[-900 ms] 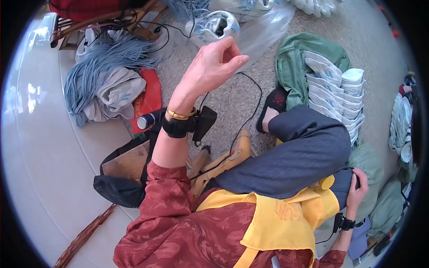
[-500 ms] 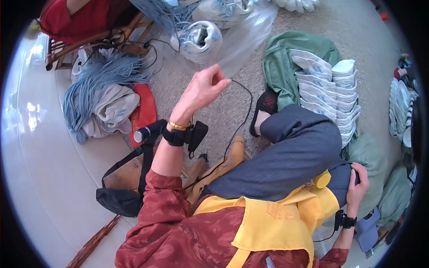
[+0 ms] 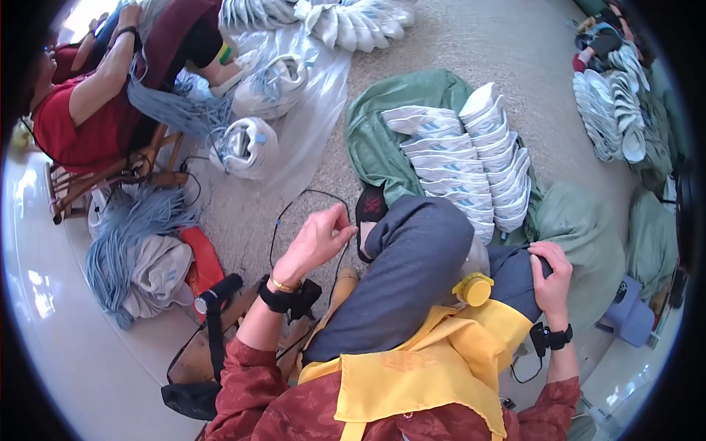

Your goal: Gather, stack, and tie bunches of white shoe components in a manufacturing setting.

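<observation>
Just off centre, towards eight o'clock, the left hand hangs above the floor with fingers curled, thumb near forefinger — whether anything thin lies between them, I cannot tell. Behind it loops a black cord. Between three and four o'clock, the right hand rests loosely, grasping nothing visible, on the dark trousers. Stacked white pieces lie at two o'clock — blue laces at nine.
</observation>
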The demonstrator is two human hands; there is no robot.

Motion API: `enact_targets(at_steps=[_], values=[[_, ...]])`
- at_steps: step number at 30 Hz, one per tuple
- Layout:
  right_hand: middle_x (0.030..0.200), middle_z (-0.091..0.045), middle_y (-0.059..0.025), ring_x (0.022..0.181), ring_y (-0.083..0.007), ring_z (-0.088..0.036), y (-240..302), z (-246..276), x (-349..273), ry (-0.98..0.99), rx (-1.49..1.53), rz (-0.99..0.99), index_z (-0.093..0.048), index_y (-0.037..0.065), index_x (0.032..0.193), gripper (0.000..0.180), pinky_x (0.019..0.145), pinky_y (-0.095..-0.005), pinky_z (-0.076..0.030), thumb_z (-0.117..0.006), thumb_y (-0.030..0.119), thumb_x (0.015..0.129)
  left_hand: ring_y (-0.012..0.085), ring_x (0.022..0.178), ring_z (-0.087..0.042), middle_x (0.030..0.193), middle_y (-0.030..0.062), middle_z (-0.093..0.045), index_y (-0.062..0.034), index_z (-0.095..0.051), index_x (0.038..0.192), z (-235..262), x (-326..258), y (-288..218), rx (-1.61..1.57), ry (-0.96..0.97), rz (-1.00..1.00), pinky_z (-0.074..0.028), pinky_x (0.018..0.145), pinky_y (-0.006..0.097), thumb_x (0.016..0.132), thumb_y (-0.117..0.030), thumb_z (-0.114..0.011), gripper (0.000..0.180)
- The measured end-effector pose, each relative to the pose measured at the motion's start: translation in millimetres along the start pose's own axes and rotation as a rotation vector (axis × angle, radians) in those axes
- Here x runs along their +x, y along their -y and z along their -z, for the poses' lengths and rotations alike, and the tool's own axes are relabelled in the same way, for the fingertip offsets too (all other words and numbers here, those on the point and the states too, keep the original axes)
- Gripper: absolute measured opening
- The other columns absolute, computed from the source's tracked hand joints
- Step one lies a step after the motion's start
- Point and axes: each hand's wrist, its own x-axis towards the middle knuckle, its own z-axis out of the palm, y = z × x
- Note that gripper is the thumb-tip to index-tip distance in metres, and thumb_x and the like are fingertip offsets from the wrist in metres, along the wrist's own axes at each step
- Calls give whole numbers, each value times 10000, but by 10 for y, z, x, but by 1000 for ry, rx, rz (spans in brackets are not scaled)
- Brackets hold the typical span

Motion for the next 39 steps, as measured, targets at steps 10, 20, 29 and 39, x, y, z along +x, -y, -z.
enact_targets(at_steps=[10, 20, 29, 39], values=[[930, -693, -140, 921, -307, -650, -72, 61, -115, -120, 57, 32, -679, 0, 878, 117, 848, -377, -510, -665, -11, 763, 290, 746, -634, 784, 165, -628, 26, -534, 936, -57, 130, -686, 46, 39, -118, -494, 698, 376, 917, -102, -589, 141], [931, -694, -121, 941, -305, -643, -133, 122, -284, -160, 72, 66, -683, 29, 876, 134, 856, -386, -502, -698, 37, 743, 257, 1032, -612, 1140, 157, -613, -1, -510, 1005, -113, 256, -1526, 44, -106, -433, -497, 912, 363, 922, -107, -632, 181], [925, -688, -125, 937, -309, -636, -207, 170, -438, -192, 96, 132, -685, 29, 881, 136, 848, -392, -499, -692, 54, 748, 301, 972, -549, 1001, 113, -588, -54, -504, 1062, -401, 334, -1596, 190, -7, -429, -444, 861, 407, 904, -284, -651, 315], [894, -674, -131, 890, -322, -631, -262, 171, -539, -236, 118, 159, -668, 20, 876, 117, 806, -392, -503, -687, 41, 762, 295, 968, -548, 981, 102, -589, -65, -511, 1056, -353, 145, -1559, 213, -154, -455, -448, 843, 406, 811, -337, -730, 425]])
